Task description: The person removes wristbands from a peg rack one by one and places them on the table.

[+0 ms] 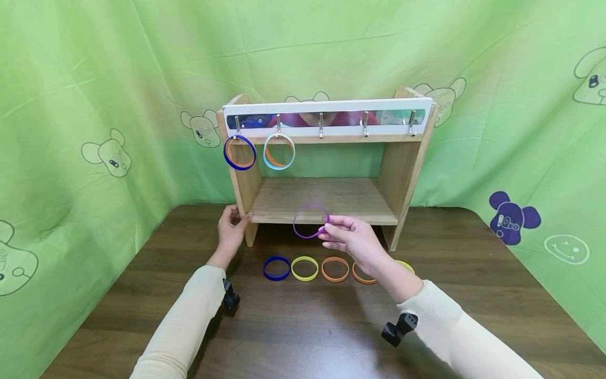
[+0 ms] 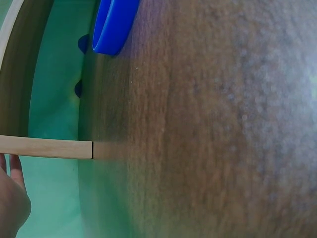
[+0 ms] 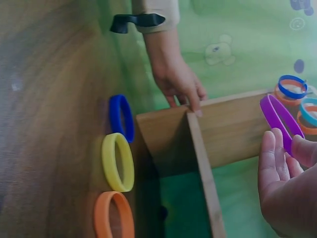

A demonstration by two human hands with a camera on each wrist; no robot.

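Observation:
My right hand (image 1: pixel 352 239) pinches a purple silicone wristband (image 3: pixel 277 119) between thumb and fingers, holding it up in front of the shelf's lower board. My left hand (image 1: pixel 230 231) grips the left side panel (image 3: pixel 237 124) of a wooden shelf (image 1: pixel 326 197) low down, its thumb at the front edge. Along the shelf's top rail (image 1: pixel 303 104) runs a row of metal hooks. From the leftmost hook hang a dark blue wristband (image 1: pixel 225 158) and an orange one; from the second hang a light blue wristband (image 1: pixel 265 158) and an orange one.
On the table (image 1: pixel 303 337) before the shelf lies a row of wristbands: blue (image 1: pixel 276 278), yellow (image 1: pixel 304 279), orange (image 1: pixel 334 280), another orange (image 1: pixel 363 281) and a yellow (image 1: pixel 407 265), the last two partly behind my right arm. A green curtain (image 1: pixel 331 47) stands behind.

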